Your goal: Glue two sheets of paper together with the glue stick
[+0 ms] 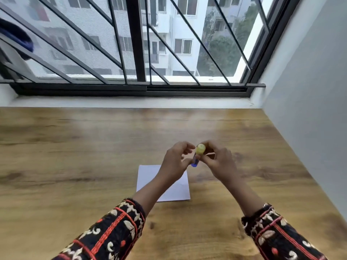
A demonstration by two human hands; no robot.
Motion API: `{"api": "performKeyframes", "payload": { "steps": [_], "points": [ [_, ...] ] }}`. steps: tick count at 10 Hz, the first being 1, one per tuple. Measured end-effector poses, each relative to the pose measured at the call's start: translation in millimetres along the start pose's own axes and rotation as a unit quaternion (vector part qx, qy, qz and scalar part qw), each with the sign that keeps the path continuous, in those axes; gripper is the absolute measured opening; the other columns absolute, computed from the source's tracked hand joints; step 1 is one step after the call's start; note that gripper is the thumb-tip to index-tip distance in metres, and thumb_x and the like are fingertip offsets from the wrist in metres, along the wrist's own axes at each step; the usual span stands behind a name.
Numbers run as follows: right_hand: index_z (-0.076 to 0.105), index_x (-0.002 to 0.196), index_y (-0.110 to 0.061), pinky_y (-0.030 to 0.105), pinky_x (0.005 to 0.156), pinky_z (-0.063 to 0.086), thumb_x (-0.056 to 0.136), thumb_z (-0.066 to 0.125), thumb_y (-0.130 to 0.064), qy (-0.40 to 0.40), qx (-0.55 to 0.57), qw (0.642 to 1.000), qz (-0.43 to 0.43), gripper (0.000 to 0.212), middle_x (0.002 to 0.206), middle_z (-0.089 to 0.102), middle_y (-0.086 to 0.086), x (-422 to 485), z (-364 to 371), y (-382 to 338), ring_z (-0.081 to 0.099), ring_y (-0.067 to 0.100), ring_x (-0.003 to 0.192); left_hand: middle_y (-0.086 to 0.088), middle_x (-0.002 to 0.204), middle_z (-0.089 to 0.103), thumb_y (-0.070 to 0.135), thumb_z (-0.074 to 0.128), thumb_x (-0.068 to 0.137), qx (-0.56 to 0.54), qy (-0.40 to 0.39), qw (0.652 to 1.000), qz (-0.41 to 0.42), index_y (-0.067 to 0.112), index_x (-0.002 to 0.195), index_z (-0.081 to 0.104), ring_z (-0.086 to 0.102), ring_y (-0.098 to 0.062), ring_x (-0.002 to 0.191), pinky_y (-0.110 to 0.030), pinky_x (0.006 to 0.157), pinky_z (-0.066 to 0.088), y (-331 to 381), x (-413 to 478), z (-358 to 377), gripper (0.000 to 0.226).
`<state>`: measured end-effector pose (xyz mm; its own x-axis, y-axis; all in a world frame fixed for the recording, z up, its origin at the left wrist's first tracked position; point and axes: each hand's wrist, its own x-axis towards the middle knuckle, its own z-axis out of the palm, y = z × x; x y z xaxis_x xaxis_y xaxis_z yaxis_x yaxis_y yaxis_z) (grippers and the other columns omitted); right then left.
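Observation:
A glue stick (198, 153) with a yellow cap end and a blue body is held above the wooden table (75, 166), between both hands. My right hand (219, 161) pinches its yellow upper part. My left hand (175, 159) holds the blue lower end with thumb and fingers curled round it. Below the hands a white sheet of paper (178, 190) lies flat on the table; my left forearm covers part of it. I cannot tell whether it is one sheet or two stacked.
A white window sill (131, 102) and a barred window (135, 44) run along the table's far edge. A pale wall (309, 109) bounds the table on the right. A dark blue object (16, 37) shows at the far left.

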<state>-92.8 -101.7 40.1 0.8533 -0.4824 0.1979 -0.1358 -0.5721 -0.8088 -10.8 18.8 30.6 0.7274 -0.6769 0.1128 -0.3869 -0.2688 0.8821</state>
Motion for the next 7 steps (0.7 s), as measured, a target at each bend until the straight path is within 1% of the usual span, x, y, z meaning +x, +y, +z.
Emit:
{"api": "performKeyframes", "payload": {
  "steps": [1,2,3,4,5,6,7],
  "points": [
    [0.063,0.086,-0.009,0.024,0.069,0.053,0.074,0.067,-0.002,-0.014,-0.007,1.000,0.027,0.015,0.088,0.067,0.011,-2,7,9,0.065,0.021,0.079,-0.010,0.106,0.064,0.003,0.064,0.078,0.045,0.007,0.999,-0.013,0.007,0.106,0.060,0.059,-0.019,0.099,-0.028,0.086,0.047,-4,5,-7,0.028],
    [0.063,0.090,-0.007,0.031,0.073,0.054,0.074,0.069,-0.004,-0.022,-0.025,0.999,0.040,0.017,0.091,0.066,0.010,-3,12,16,0.064,0.023,0.082,-0.010,0.108,0.064,0.005,0.065,0.079,0.063,0.010,0.998,-0.019,0.006,0.107,0.060,0.059,-0.019,0.101,-0.027,0.087,0.045,-6,8,-11,0.028],
    [0.063,0.090,-0.007,0.037,0.076,0.053,0.073,0.069,-0.004,-0.021,-0.030,0.998,0.056,0.018,0.092,0.065,0.008,-4,16,21,0.063,0.024,0.084,-0.010,0.108,0.065,0.007,0.065,0.079,0.080,0.014,0.997,-0.018,0.006,0.106,0.060,0.059,-0.019,0.100,-0.020,0.083,0.041,-8,10,-17,0.027],
    [0.062,0.089,-0.008,0.039,0.076,0.052,0.072,0.069,-0.004,-0.018,-0.034,0.998,0.054,0.018,0.091,0.064,0.008,-6,18,23,0.062,0.024,0.084,-0.010,0.107,0.065,0.007,0.065,0.079,0.090,0.022,0.996,-0.010,0.006,0.105,0.061,0.060,-0.019,0.099,-0.013,0.076,0.036,-9,11,-19,0.026],
    [0.062,0.088,-0.008,0.038,0.075,0.053,0.073,0.070,-0.005,-0.026,-0.035,0.998,0.050,0.018,0.090,0.064,0.007,-8,17,24,0.061,0.024,0.085,-0.010,0.106,0.066,0.008,0.065,0.080,0.095,0.021,0.995,-0.007,0.006,0.104,0.061,0.060,-0.018,0.098,-0.011,0.073,0.033,-8,12,-21,0.025],
    [0.062,0.091,-0.009,0.032,0.075,0.052,0.073,0.069,-0.005,-0.027,-0.036,0.997,0.056,0.019,0.092,0.063,0.006,-7,17,22,0.061,0.024,0.086,-0.010,0.106,0.066,0.009,0.065,0.080,0.098,0.021,0.995,-0.002,0.006,0.104,0.061,0.060,-0.018,0.098,-0.012,0.074,0.034,-4,13,-23,0.025],
    [0.059,0.105,-0.012,0.023,0.077,0.045,0.074,0.068,-0.005,-0.055,-0.045,0.994,0.078,0.033,0.104,0.062,0.006,-6,15,25,0.059,0.019,0.094,-0.010,0.106,0.065,0.011,0.065,0.081,0.089,0.033,0.995,-0.008,0.007,0.104,0.061,0.059,-0.018,0.098,-0.017,0.080,0.038,-1,14,-26,0.024]
  ]
}}
